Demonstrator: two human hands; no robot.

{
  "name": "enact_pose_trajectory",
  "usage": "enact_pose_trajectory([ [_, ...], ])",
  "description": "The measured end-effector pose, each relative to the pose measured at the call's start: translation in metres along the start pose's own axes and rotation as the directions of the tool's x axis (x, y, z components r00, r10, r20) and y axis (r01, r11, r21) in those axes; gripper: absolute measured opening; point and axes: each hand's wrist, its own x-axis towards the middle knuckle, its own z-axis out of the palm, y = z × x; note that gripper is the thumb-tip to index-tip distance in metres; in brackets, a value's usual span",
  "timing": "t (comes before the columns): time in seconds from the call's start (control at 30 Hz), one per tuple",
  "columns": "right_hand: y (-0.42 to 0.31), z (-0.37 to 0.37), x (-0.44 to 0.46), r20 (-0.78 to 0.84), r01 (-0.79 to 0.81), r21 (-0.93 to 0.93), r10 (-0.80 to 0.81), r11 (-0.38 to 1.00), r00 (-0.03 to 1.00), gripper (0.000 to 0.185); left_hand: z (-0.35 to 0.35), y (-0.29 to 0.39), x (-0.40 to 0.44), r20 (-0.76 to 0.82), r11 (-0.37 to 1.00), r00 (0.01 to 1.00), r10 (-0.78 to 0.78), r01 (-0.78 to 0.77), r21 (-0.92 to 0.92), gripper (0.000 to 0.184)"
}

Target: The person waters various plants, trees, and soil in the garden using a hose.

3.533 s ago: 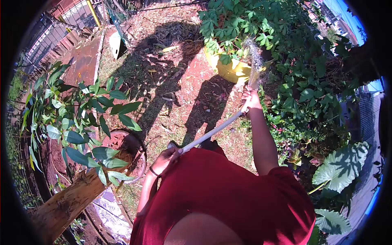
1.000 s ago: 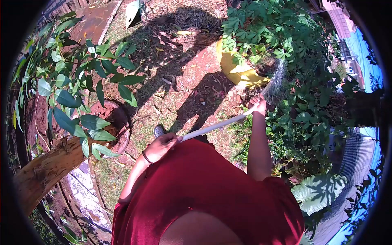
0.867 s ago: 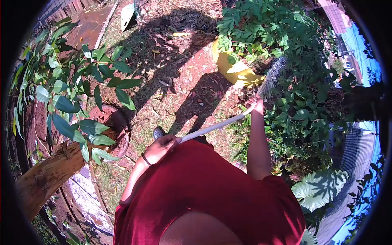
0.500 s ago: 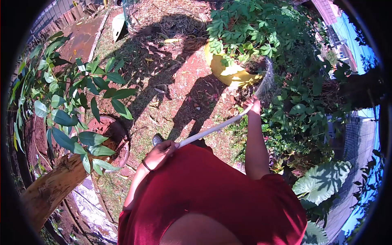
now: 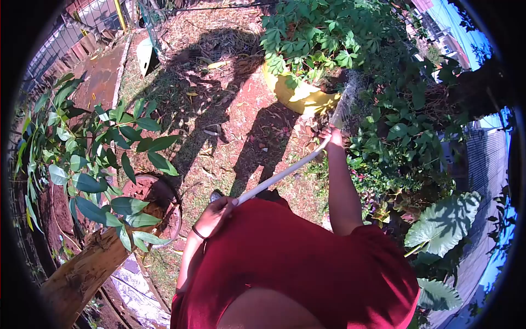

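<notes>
A pale hose [image 5: 282,174] runs slantwise in front of my red shirt. Its rear part is wrapped by my left hand [image 5: 215,217], which has a dark band at the wrist. Near the hose's front end, my right hand [image 5: 332,136] grips it with the arm stretched forward. Water [image 5: 349,96] sprays from that end over the green plants [image 5: 394,109], just right of a curved yellow planter [image 5: 301,97]. The hose's tip is blurred by the spray.
On the left stand a tree trunk [image 5: 93,271] with leafy branches [image 5: 90,183] and a round pot [image 5: 145,189]. A large leaf [image 5: 444,223] is at the right. Shadows fall across the grass and red soil ahead, with a fence [image 5: 49,46] far left.
The view has swung, so the planter first shifted right and then back left. Both hands keep their hold on the hose, and the spray has moved leftward in view since a second ago.
</notes>
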Motion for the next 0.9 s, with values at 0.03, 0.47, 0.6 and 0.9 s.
enact_pose_trajectory([
  [0.03,0.0,0.006,-0.008,0.024,-0.098,0.034,0.097,0.995,0.995,0.027,-0.001,-0.001,0.0,0.009,1.0,1.0,-0.001,0.0,0.014,0.036],
  [0.47,-0.001,0.001,-0.01,0.017,0.089,0.013,-0.089,0.996,0.996,0.015,0.01,0.02,-0.005,0.007,0.998,0.999,-0.047,0.047,0.053,0.034],
  [0.6,0.006,0.008,-0.026,-0.124,0.136,-0.023,-0.137,0.991,0.983,0.012,0.014,0.023,-0.004,0.004,0.995,0.998,-0.066,0.065,0.07,0.036],
  [0.9,-0.008,-0.042,0.015,0.224,-0.137,0.022,0.128,0.99,0.966,0.009,0.02,0.024,0.0,0.011,0.995,1.0,-0.023,0.021,0.102,0.037],
])
